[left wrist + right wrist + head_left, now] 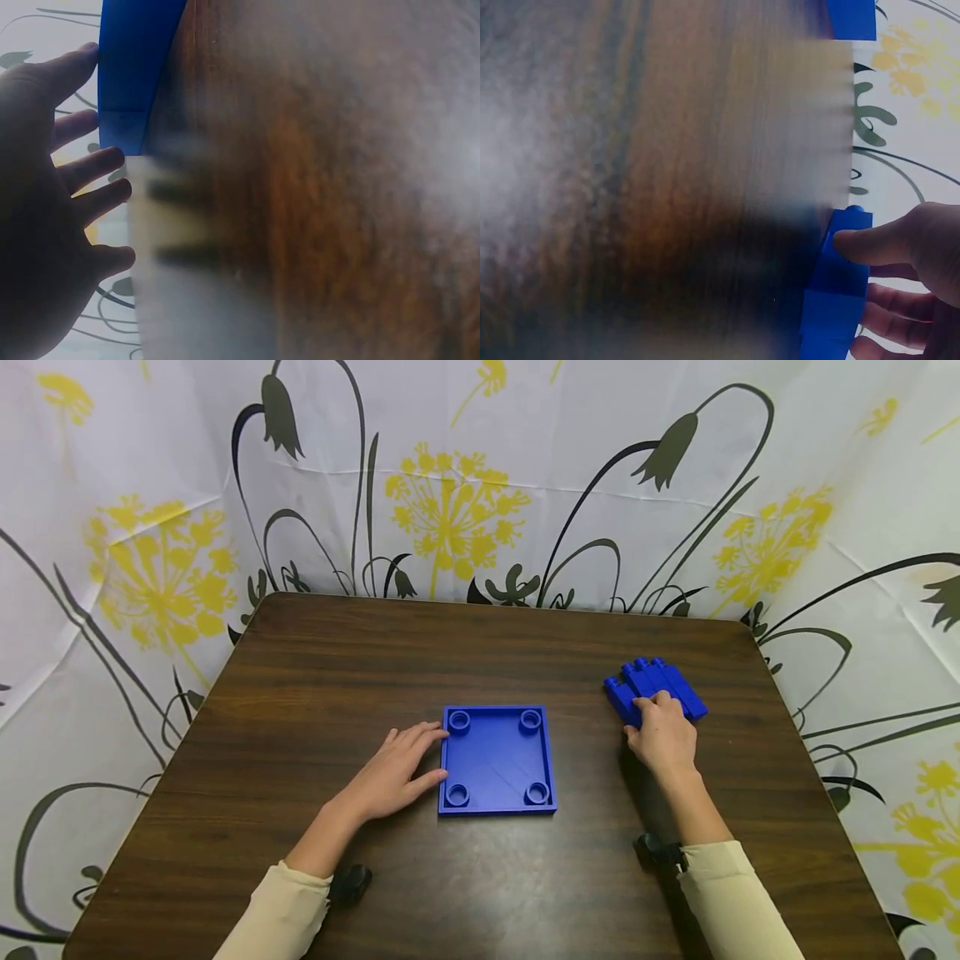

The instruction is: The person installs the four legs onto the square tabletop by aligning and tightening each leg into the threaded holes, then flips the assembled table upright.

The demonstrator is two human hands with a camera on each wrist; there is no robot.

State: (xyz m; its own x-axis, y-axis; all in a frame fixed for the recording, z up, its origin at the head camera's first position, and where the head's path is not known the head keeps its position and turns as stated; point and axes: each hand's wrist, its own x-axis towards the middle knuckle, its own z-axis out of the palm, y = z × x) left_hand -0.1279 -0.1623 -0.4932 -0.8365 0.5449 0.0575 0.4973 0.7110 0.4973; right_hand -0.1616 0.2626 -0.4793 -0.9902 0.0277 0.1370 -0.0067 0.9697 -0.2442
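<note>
A square blue panel (495,760) lies on the table with its raised rim upward and a round socket in each corner. My left hand (393,777) has its fingers spread and touches the panel's left edge; the left wrist view shows the panel's side (131,75) by the thumb and fingertips. To the right, several blue posts (663,681) with small round pegs at their far ends lie side by side. Over their near ends is my right hand (663,735). In the right wrist view its thumb and fingers pinch a blue post (836,274). The hand partly hides the posts in the head view.
The dark wood-grain table (360,652) ends at a back edge against a white curtain (570,443) printed with yellow and grey-green flowers. A dark camera (351,885) sits at the left wrist and another camera (656,850) at the right.
</note>
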